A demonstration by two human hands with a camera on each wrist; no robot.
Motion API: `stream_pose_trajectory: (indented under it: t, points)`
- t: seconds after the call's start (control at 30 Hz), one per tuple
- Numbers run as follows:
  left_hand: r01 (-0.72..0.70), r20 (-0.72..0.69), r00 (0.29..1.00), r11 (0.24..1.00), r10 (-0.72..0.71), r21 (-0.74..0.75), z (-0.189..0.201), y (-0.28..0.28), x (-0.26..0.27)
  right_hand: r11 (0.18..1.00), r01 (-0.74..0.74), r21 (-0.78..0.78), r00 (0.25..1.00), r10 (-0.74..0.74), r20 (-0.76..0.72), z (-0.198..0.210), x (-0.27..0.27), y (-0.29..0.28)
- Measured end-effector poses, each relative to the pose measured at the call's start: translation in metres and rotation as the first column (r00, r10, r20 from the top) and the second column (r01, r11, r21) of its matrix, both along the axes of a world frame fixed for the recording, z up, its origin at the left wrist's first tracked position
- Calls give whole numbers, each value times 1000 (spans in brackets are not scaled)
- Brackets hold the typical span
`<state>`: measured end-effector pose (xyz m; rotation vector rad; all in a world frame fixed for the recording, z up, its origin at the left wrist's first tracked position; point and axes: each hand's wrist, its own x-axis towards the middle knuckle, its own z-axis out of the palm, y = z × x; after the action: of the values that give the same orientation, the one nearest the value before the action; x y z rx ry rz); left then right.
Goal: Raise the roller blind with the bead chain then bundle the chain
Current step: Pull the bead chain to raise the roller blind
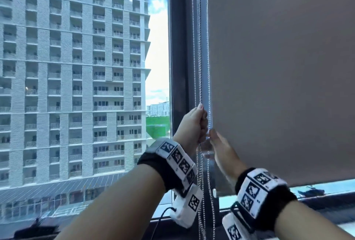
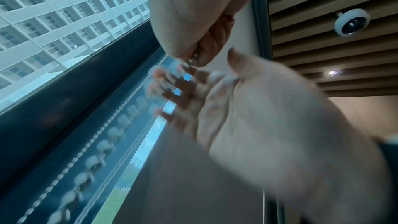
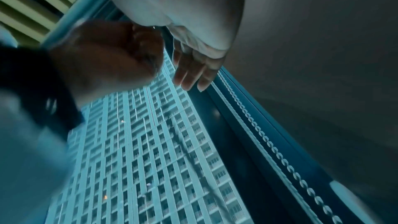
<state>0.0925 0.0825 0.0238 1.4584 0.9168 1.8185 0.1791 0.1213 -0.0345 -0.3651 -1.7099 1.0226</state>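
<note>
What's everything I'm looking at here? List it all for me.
roller blind: one, grey-brown, covering the right window, lower edge near the sill
bead chain: several silvery strands, hanging along the dark frame
window frame: one, dark, upright between the panes
tower block: one, pale grey, outside the left pane
ceiling camera: one, white dome, on the slatted ceiling
wrist bands: two, black with black-and-white markers
left hand: its grip closed round the chain
right hand: fingers straight, blurred, beside the chain
</note>
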Motion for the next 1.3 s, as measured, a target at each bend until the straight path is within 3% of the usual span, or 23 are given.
stream_pose_trajectory:
  t: [0.17, 0.3, 0.43, 0.6, 0.67, 0.73, 0.8, 0.87, 0.9, 1.0, 1.03, 1.1, 1.2, 1.3]
  points:
    - [62, 2, 998, 997, -62, -43, -30, -5, 0, 997, 59, 55, 993, -53, -109, 56, -5, -5]
    - [105, -1, 994, 991, -105, -84, -29, -8, 3, 998, -37, 46, 983, 45, -176, 89, -8, -18]
    - [100, -49, 993, 989, -106, -107, -31, -10, 5, 997, -75, 37, 971, 81, -227, 97, -13, -17]
    - [92, -160, 981, 991, -107, -96, -43, -12, -1, 996, 36, 81, 980, -19, -198, 92, -12, -5]
    - [-6, -236, 972, 999, -6, -49, -49, -9, -9, 989, 90, 120, 978, -65, -199, 91, -9, -1]
    - [-216, -308, 917, 965, 252, 146, -50, -5, -20, 982, 130, 137, 970, -98, -221, 88, -7, 3]
    - [-464, -268, 762, 787, 589, 406, -44, -2, -30, 978, 159, 138, 966, -125, -227, 86, -7, 6]
    - [-617, -129, 649, 618, 750, 487, -31, 1, -38, 975, 179, 132, 965, -148, -216, 84, -8, 10]
    - [-648, -104, 649, 619, 754, 444, -22, 2, -40, 975, 184, 128, 965, -155, -210, 83, -9, 13]
    - [-481, -236, 837, 870, 493, 111, -1, 11, -44, 973, 193, 129, 974, -174, -147, 80, -13, 21]
    - [-432, -321, 848, 901, 421, 40, 2, 14, -42, 971, 200, 131, 976, -186, -112, 79, -15, 23]
    - [-375, -439, 830, 927, 343, 15, 2, 19, -34, 975, 195, 102, 980, -191, -51, 75, -18, 27]
    - [-254, -378, 893, 967, 244, 25, -2, 18, -16, 987, 161, 22, 987, -161, -18, 71, -22, 31]
    - [-255, -340, 903, 964, 264, 69, -7, 22, -13, 984, 177, 12, 984, -177, -37, 69, -22, 31]
